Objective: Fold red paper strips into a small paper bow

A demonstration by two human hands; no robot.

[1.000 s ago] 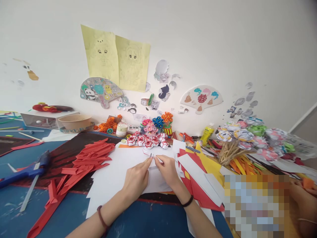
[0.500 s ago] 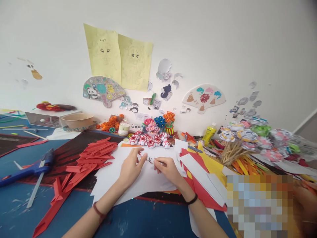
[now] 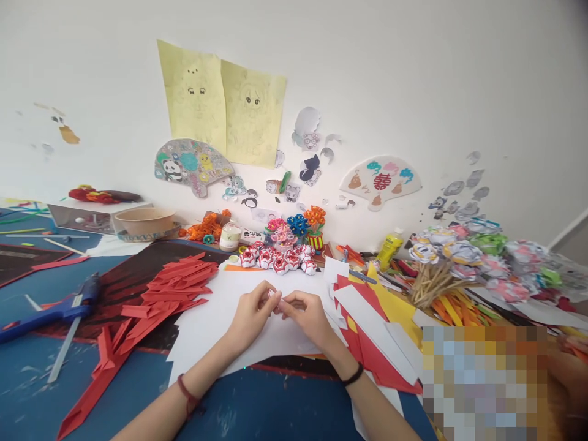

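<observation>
My left hand (image 3: 250,313) and my right hand (image 3: 309,313) meet over a white paper sheet (image 3: 215,318) in the middle of the table. Both pinch a small folded piece of white and red paper (image 3: 277,298) between their fingertips; it is mostly hidden by the fingers. A row of small red and white folded paper pieces (image 3: 275,260) lies just beyond the hands. A pile of red paper strips (image 3: 172,285) sits to the left of the sheet.
A blue glue gun (image 3: 55,309) lies at the left. Red, white and yellow papers (image 3: 372,321) lie at the right, with paper flowers on sticks (image 3: 454,257) behind. A bowl (image 3: 144,222), a glue bottle (image 3: 388,248) and small flower pots (image 3: 298,228) line the wall. Another person's hand (image 3: 569,361) is far right.
My hands have come together and now pinch the small paper piece close between their fingertips; half a second ago they were a little apart with the piece stretched between them.
</observation>
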